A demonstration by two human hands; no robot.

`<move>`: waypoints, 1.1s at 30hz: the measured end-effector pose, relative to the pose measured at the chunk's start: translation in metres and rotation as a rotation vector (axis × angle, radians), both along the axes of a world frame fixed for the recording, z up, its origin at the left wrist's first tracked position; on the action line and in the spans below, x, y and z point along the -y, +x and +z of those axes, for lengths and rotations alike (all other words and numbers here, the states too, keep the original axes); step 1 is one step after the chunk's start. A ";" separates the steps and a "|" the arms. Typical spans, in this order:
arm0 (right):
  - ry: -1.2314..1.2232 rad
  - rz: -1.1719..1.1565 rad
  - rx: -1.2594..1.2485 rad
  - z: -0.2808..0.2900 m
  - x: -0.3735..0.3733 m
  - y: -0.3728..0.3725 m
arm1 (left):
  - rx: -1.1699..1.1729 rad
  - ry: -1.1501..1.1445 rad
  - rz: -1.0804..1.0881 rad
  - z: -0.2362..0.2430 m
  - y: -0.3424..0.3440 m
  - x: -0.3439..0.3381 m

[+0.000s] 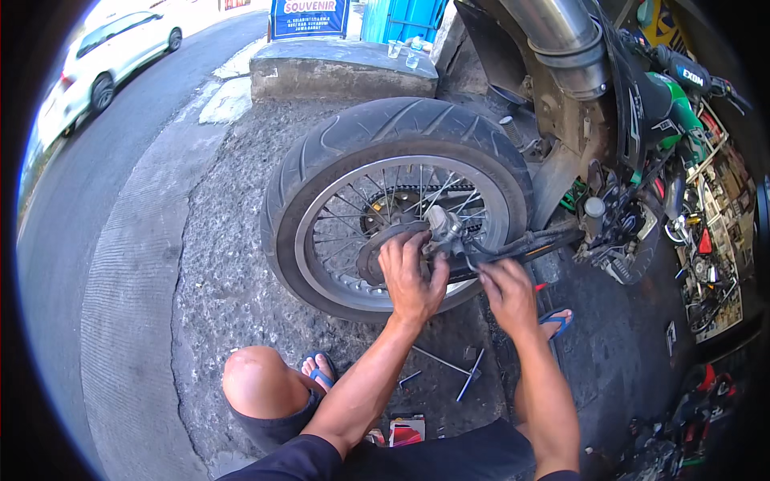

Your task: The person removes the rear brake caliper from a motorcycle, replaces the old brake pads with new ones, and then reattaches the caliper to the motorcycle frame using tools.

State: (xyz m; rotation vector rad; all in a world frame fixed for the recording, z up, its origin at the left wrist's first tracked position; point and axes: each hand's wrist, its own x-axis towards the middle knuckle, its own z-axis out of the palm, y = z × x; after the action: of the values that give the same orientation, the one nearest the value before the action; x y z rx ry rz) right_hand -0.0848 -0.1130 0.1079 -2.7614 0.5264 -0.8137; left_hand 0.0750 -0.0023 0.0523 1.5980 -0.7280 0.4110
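A spoked rear motorcycle wheel [385, 132] with a wide black tyre stands in front of me, its rim silver. At its hub are a brake disc [371, 260] and a grey metal brake caliper [443, 223]. My left hand [413, 276] is curled at the caliper's near side, fingers over the disc edge and thumb against the caliper. Just right of it, my right hand [511, 297] has thumb and fingers pinched beside the swingarm [545, 240]. A thin piece seems to show at those fingertips, too small to name. The chain [417, 191] runs behind the spokes.
On the ground between my feet lie a T-handle wrench [461, 373], a hex key [410, 378] and a red-and-white box [407, 430]. A silver exhaust [565, 48] hangs above right. Behind the wheel is a concrete step [337, 76] with plastic cups. A white car [112, 60] is on the road.
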 end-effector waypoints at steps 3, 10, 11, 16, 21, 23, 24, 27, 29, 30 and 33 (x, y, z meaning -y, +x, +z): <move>-0.216 0.085 -0.141 0.040 0.012 0.042 | -0.040 -0.014 -0.086 0.002 0.009 0.007; -0.373 0.241 -0.310 0.059 0.027 0.074 | -0.148 -0.115 -0.155 -0.019 0.011 0.017; -0.371 0.256 -0.321 0.060 0.029 0.074 | -0.168 -0.107 -0.156 -0.020 0.011 0.019; -0.367 0.251 -0.411 0.064 0.031 0.075 | -0.211 -0.113 -0.179 -0.020 0.009 0.021; -0.383 0.260 -0.482 0.067 0.029 0.079 | -0.227 -0.106 -0.200 -0.018 0.011 0.018; -0.381 0.249 -0.525 0.071 0.028 0.082 | -0.237 -0.102 -0.207 -0.018 0.011 0.018; -0.388 0.261 -0.508 0.074 0.028 0.083 | -0.232 -0.108 -0.200 -0.017 0.012 0.018; -0.368 0.267 -0.553 0.084 0.028 0.090 | -0.236 -0.111 -0.192 -0.017 0.012 0.019; -0.355 0.240 -0.637 0.091 0.028 0.096 | -0.264 -0.098 -0.201 -0.016 0.011 0.019; -0.256 0.200 -0.676 0.093 0.029 0.099 | -0.285 -0.090 -0.210 -0.016 0.011 0.019; -0.029 0.063 -0.733 0.096 0.029 0.106 | -0.305 -0.075 -0.226 -0.014 0.011 0.017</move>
State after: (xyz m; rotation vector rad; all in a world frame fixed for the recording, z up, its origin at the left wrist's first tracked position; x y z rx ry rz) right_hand 0.0215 -0.1423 0.2036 -3.0229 0.5307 0.2429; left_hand 0.0863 -0.0197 0.0380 1.4472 -0.6407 0.0272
